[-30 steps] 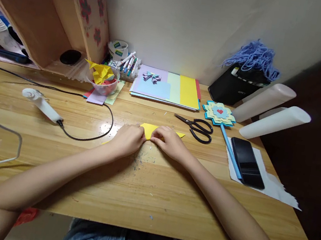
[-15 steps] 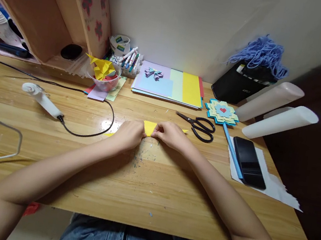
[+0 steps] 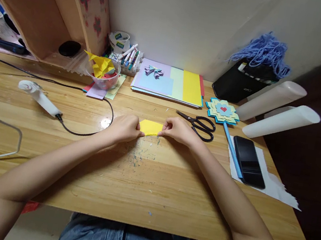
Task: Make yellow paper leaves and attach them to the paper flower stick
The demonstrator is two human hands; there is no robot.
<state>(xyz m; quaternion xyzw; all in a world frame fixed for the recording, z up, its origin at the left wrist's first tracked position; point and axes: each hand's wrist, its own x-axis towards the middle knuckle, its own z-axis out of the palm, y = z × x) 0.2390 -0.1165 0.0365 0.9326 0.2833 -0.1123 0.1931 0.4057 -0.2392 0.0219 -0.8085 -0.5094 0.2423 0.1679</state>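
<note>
Flat on the wooden table lies a folded piece of yellow paper [image 3: 151, 128], straight in front of me. My left hand [image 3: 126, 128] pinches its left end, with thumb and fingers pressed at the lower left corner. At the opposite end my right hand [image 3: 177, 131] grips the right edge between thumb and fingertips. The paper's outer tips are hidden under the hands. Just beyond my right hand rests a pair of black-handled scissors [image 3: 198, 124], blades toward the left.
Left is a white corded glue gun [image 3: 40, 99]. Behind stand a plastic cup of paper pieces [image 3: 108, 81], markers [image 3: 130, 59] and stacked coloured paper [image 3: 192, 88]. On the right are a paper flower [image 3: 222, 110], a phone [image 3: 248, 162] and white rolls [image 3: 282, 121].
My hands have moved apart along the paper's near edge, the left hand leftward and the right hand rightward. More of the yellow middle shows, while its pointed ends are now covered.
</note>
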